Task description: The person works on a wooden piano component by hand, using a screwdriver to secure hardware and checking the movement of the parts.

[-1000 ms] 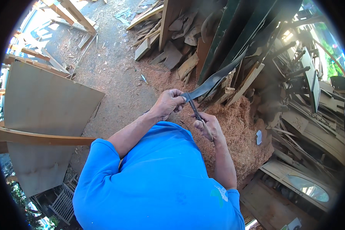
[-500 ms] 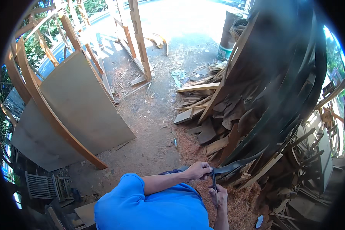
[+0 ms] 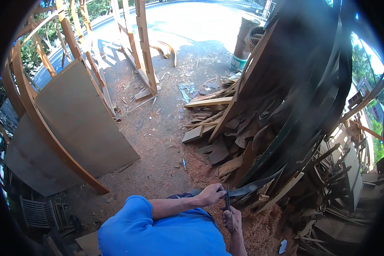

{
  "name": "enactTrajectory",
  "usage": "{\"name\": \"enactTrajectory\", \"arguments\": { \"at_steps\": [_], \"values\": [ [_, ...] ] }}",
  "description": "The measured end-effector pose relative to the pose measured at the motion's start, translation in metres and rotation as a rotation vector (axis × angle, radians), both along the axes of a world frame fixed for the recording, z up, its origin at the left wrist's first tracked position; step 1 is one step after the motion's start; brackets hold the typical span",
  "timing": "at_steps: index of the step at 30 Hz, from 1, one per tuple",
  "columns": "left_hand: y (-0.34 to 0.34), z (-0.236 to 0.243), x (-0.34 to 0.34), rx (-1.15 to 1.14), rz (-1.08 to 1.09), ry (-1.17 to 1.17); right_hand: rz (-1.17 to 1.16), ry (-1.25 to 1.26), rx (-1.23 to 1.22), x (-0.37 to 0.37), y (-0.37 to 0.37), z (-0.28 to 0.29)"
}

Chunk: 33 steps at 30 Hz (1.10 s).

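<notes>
Low in the view, my left hand (image 3: 211,195) is closed on the near end of a long dark flat strip (image 3: 251,185), which runs up to the right beside leaning boards. My right hand (image 3: 231,219) grips a narrow dark tool (image 3: 227,199) upright just below and right of my left hand; its upper part crosses the strip at my left fingers. Exactly what kind of tool it is, I cannot tell. My blue shirt (image 3: 158,230) fills the bottom centre, and reddish wood shavings (image 3: 264,226) lie beneath my right arm.
At left, a plywood sheet (image 3: 85,123) leans among upright wooden frames (image 3: 51,145). At right stand tall dark boards (image 3: 294,94) over stacked offcuts (image 3: 200,132), with a drum (image 3: 239,59) behind. A dusty concrete floor (image 3: 153,145) runs out to sunlit pavement. A slatted wooden piece (image 3: 36,211) lies lower left.
The camera view has swung up toward the sunlit opening, so my hands now sit lower in the picture. They keep their grips on the strip and tool.
</notes>
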State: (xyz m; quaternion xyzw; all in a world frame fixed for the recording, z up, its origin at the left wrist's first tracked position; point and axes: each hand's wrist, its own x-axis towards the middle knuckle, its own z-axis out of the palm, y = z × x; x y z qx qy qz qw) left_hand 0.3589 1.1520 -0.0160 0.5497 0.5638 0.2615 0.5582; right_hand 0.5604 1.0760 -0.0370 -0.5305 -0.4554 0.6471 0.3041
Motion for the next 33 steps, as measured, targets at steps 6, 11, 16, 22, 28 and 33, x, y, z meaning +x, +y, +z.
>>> {"name": "enactTrajectory", "arguments": {
  "at_steps": [6, 11, 16, 22, 28, 33],
  "values": [
    [0.0, -0.011, 0.0, -0.028, -0.008, -0.053, -0.016, -0.052, -0.034, -0.002, -0.001, 0.003],
    [0.002, -0.009, 0.0, 0.038, -0.074, -0.023, 0.009, 0.019, 0.037, 0.0, 0.005, 0.012],
    [0.003, -0.005, -0.01, -0.176, -0.099, -0.187, -0.008, 0.014, -0.061, -0.006, 0.0, 0.002],
    [0.021, -0.006, -0.006, -0.401, -0.178, -0.281, -0.057, -0.011, -0.143, -0.007, 0.015, 0.034],
    [0.039, -0.012, -0.009, -0.687, -0.123, -0.57, -0.039, -0.114, -0.07, -0.008, 0.018, 0.023],
    [0.071, -0.04, -0.032, -1.014, -0.257, -0.852, -0.145, -0.146, 0.009, -0.02, 0.014, 0.001]
  ]
}}
